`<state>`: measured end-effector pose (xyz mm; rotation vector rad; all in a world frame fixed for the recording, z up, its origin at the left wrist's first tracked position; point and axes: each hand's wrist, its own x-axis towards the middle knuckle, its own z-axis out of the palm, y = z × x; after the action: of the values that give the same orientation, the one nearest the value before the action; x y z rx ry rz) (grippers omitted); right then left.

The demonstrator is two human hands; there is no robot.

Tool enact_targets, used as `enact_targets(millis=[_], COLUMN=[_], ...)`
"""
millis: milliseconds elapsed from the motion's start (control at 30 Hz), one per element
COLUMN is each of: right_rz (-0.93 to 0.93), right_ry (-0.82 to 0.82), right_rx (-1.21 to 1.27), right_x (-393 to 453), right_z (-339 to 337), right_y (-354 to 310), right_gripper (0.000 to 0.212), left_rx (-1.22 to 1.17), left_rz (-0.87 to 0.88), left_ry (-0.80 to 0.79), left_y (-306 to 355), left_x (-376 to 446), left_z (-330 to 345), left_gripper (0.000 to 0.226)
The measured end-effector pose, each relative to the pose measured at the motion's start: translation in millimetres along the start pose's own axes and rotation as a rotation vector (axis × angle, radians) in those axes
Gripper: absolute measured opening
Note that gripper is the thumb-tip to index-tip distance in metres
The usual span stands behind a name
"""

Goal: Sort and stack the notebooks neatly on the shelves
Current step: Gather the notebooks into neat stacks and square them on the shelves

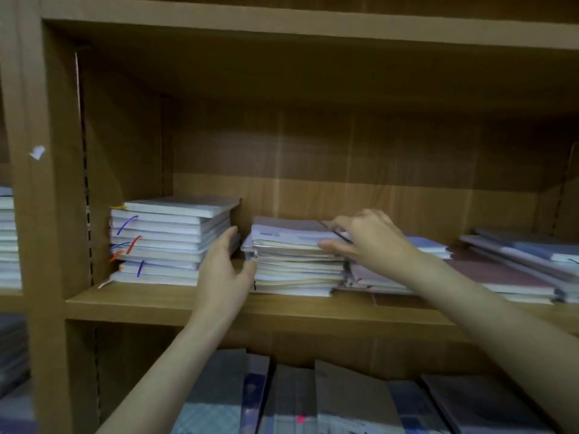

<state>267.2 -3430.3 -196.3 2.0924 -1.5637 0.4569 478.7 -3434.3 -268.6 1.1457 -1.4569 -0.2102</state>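
Our right hand (363, 238) pinches the soft paper middle stack (294, 264); our left hand (224, 267), fingers straight, presses its left edge.

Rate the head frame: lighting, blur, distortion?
Head view: dim, warm light, deep shadow under the upper board. Soft throughout; left hand and right hand smeared at the middle stack. Wide-angle bend shows on the shelf edge. No glare.

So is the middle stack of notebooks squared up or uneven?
Uneven. The middle stack has page edges jutting out at different depths, with the left hand at its left side and the right hand holding its top notebooks.
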Motion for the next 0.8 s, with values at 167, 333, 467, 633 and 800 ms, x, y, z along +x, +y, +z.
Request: enact_targets(millis=[167,333,467,633,800], right_rz=[0.258,0.354,0.276,0.259,0.304], right_ry=[-0.100,-0.238,-0.195,0.079,0.195], right_rx=[0.319,0.426,0.317,0.294,0.224], right_x=[-10.6,-35.5,-49.7,-66.4,-67.9], right_z=[-4.3,0.4,-0.5,5.9,8.4], right_y=[62.2,93.4,92.5,100.0,107.2], right_gripper=[0.042,0.052,0.059,0.033,0.024], left_rx=[0.324,0.389,0.376,0.271,0.311], left_rz=[0.424,0.608,0.665,0.661,0.679], left_ry=[0.142,0.034,-0.018,-0.022,-0.012], left_y=[2.6,14.0,24.7,37.1,32.3], left_x=[-6.2,-12.4,-16.3,-17.5,-25.0], left_z=[19.5,48.9,72.3,86.9,87.0], left_gripper=[0.045,0.048,0.049,0.048,0.046])
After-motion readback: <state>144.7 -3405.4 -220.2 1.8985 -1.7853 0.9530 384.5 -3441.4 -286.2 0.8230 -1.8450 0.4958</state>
